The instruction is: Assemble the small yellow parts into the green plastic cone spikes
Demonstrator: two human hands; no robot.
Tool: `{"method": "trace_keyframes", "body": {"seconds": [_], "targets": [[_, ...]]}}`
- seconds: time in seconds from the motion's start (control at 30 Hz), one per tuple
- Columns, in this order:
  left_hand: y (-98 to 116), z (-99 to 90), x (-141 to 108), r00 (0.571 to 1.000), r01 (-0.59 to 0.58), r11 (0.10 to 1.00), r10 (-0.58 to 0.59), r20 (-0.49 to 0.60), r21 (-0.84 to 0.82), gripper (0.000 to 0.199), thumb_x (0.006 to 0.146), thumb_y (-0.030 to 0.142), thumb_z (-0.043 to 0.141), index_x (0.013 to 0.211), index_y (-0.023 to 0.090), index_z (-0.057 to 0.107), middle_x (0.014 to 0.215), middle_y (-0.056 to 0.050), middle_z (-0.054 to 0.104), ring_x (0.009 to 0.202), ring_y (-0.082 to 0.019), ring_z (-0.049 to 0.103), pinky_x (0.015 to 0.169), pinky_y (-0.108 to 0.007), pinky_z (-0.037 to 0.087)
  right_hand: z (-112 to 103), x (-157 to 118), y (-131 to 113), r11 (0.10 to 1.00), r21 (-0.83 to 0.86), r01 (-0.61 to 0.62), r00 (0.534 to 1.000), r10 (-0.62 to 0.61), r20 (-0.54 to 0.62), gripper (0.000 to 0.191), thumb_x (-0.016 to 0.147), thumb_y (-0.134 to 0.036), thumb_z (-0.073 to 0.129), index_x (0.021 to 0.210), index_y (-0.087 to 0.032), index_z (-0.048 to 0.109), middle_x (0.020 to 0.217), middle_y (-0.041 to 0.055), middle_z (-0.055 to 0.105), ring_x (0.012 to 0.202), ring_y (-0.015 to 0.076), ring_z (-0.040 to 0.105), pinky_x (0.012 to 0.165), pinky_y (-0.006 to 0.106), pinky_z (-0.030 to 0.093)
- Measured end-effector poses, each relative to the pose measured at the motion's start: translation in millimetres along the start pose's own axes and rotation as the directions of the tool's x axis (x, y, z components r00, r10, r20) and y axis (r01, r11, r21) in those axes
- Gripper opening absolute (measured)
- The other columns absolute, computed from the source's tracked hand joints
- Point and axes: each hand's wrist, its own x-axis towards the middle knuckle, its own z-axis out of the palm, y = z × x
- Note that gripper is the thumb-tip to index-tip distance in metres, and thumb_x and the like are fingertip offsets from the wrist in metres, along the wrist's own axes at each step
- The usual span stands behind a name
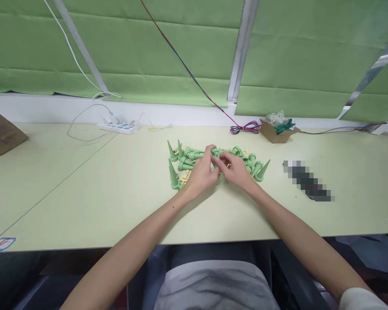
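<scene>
My left hand (201, 173) and my right hand (238, 172) meet over a pile of green plastic parts, their fingertips pinched together. Between them is a green plastic spike (217, 162), mostly covered by the fingers. Around the hands lie several similar cone-shaped spikes with round ribbed caps. Some stand point up, such as the spike (173, 174) on the left; another spike (263, 171) leans outward on the right. Small pale yellow pieces (185, 177) are scattered beside my left hand. Whether a yellow piece is also between my fingers is hidden.
A small cardboard box (276, 134) with clear and dark green bags stands at the back, beside a coiled red and blue cable (245, 127). A power strip (119, 126) lies back left. A blurred dark object (310, 183) is on the right. A brown object (3, 133) sits far left.
</scene>
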Motion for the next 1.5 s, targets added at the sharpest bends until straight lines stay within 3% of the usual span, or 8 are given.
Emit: {"method": "trace_keyframes", "body": {"seconds": [0.33, 0.47, 0.6, 0.77, 0.97, 1.2, 1.43, 1.5], "targets": [[-2.2, 1.8, 0.5, 1.0, -0.004, 0.999, 0.003, 0.018, 0.032, 0.051, 0.084, 0.021, 0.05, 0.134, 0.023, 0.038, 0.094, -0.004, 0.067, 0.055, -0.013, 0.052, 0.061, -0.027, 0.042, 4.6, 1.1, 6.8, 1.0, -0.004, -0.002, 0.999, 0.001, -0.046, 0.024, 0.09, -0.035, 0.052, 0.072, -0.021, 0.045, 0.065, -0.0012, 0.056, 0.058, 0.0139, 0.05, 0.057, 0.027, 0.037], [-1.9, 2.0, 1.1, 1.0, -0.006, 0.999, 0.006, 0.003, 0.038, 0.045, 0.086, 0.026, 0.053, 0.13, 0.023, 0.042, 0.098, -0.004, 0.066, 0.053, -0.01, 0.051, 0.061, -0.026, 0.042, 4.8, 2.2, 9.2, 1.0, 0.007, 0.019, 0.987, -0.018, -0.158, 0.026, 0.091, -0.036, 0.053, 0.071, -0.021, 0.044, 0.061, -0.0025, 0.053, 0.055, 0.0125, 0.049, 0.056, 0.026, 0.038], [-2.5, 2.4, 1.8, 0.998, -0.031, 0.998, 0.034, -0.05, 0.057, 0.039, 0.088, 0.029, 0.053, 0.125, 0.022, 0.046, 0.097, -0.003, 0.064, 0.053, -0.009, 0.049, 0.065, -0.027, 0.043, -3.5, 5.8, 14.2, 0.997, -0.068, 0.046, 0.92, -0.069, -0.386, 0.03, 0.093, -0.041, 0.051, 0.071, -0.021, 0.045, 0.062, -0.0023, 0.052, 0.052, 0.0111, 0.046, 0.056, 0.025, 0.039], [-2.7, 2.4, 2.6, 0.994, -0.062, 0.992, 0.071, -0.079, 0.108, 0.02, 0.089, 0.025, 0.052, 0.107, 0.019, 0.057, 0.091, -0.003, 0.065, 0.06, -0.011, 0.052, 0.068, -0.027, 0.044, -12.2, 8.7, 19.2, 0.987, -0.153, 0.041, 0.851, -0.115, -0.513, 0.027, 0.096, -0.042, 0.048, 0.081, -0.02, 0.054, 0.072, 0.0028, 0.06, 0.065, 0.0149, 0.056, 0.06, 0.026, 0.044], [-2.0, 1.5, 3.0, 0.993, -0.084, 0.981, 0.098, -0.072, 0.174, 0.013, 0.087, 0.019, 0.049, 0.08, 0.017, 0.06, 0.08, -0.003, 0.063, 0.07, -0.015, 0.056, 0.066, -0.027, 0.042, -6.9, 8.6, 25.0, 0.983, -0.176, 0.056, 0.826, -0.145, -0.544, 0.02, 0.097, -0.038, 0.047, 0.094, -0.02, 0.055, 0.076, 0.0022, 0.061, 0.065, 0.0147, 0.058, 0.059, 0.026, 0.046], [0.1, 1.7, 2.3, 0.997, -0.063, 0.986, 0.067, -0.023, 0.154, 0.015, 0.086, 0.018, 0.049, 0.077, 0.018, 0.062, 0.075, -0.002, 0.065, 0.066, -0.014, 0.055, 0.063, -0.027, 0.04, -6.3, 11.0, 34.3, 0.955, -0.285, 0.084, 0.843, -0.221, -0.491, 0.021, 0.096, -0.033, 0.047, 0.092, -0.019, 0.062, 0.083, 0.0067, 0.064, 0.076, 0.0183, 0.059, 0.065, 0.03, 0.048], [0.9, 2.6, 0.6, 0.998, -0.052, 0.989, 0.054, -0.012, 0.139, 0.018, 0.087, 0.021, 0.048, 0.077, 0.018, 0.062, 0.073, -0.002, 0.065, 0.064, -0.014, 0.055, 0.061, -0.027, 0.039, -9.2, 14.0, 40.4, 0.944, -0.326, 0.053, 0.803, -0.234, -0.548, 0.026, 0.097, -0.029, 0.045, 0.105, -0.019, 0.068, 0.089, 0.0091, 0.066, 0.082, 0.02, 0.06, 0.07, 0.032, 0.049], [1.1, 2.5, 0.2, 0.999, -0.051, 0.988, 0.053, -0.008, 0.143, 0.019, 0.088, 0.022, 0.048, 0.077, 0.018, 0.063, 0.072, -0.002, 0.065, 0.064, -0.014, 0.055, 0.061, -0.027, 0.039, -11.3, 15.7, 43.5, 0.944, -0.329, 0.02, 0.815, -0.205, -0.541, 0.027, 0.096, -0.027, 0.045, 0.106, -0.019, 0.068, 0.089, 0.0089, 0.066, 0.077, 0.0194, 0.06, 0.07, 0.032, 0.049]]}}
